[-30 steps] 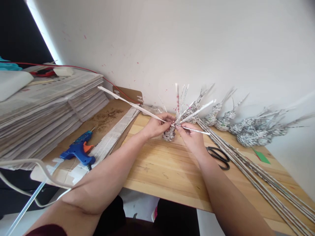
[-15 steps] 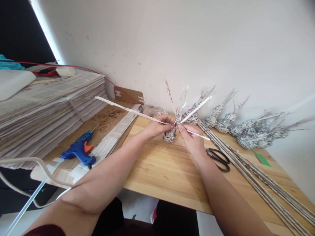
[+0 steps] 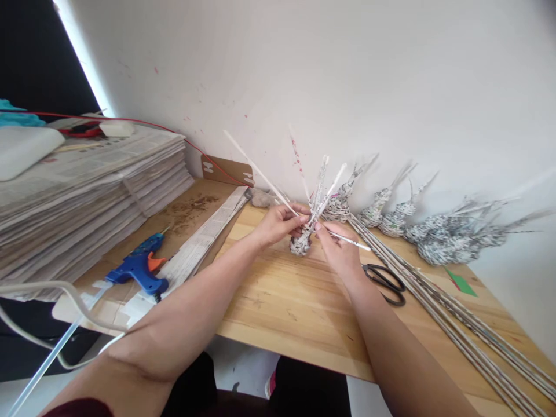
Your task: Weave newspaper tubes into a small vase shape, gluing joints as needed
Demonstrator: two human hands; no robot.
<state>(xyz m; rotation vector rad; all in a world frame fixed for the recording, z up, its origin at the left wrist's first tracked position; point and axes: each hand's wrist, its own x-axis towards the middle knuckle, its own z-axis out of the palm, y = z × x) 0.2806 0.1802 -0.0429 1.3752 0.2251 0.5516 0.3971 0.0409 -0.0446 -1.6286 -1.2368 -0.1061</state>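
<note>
A small woven newspaper piece (image 3: 300, 244) is held between both hands just above the wooden table, its rounded body low and several paper tubes (image 3: 320, 184) fanning up from its neck. My left hand (image 3: 281, 225) pinches the neck from the left, where a long white paper tube (image 3: 256, 165) slants up and away to the left. From the other side my right hand (image 3: 340, 249) is closed with thumb and fingertips at the neck. Another thin tube (image 3: 351, 241) sticks out to the right over its fingers. The exact grip points are partly hidden by the fingers.
Black-handled scissors (image 3: 384, 284) lie by my right forearm, beside long rolled paper tubes (image 3: 438, 307). Several woven newspaper pieces (image 3: 449, 240) line the wall. At left are a blue glue gun (image 3: 138, 266), newspaper strips (image 3: 204, 240) and a tall newspaper stack (image 3: 143, 156).
The long white tube at my left hand has swung from low on the left to a steeper upward slant. The upright tubes have drawn closer together. Both hands stay at the neck.
</note>
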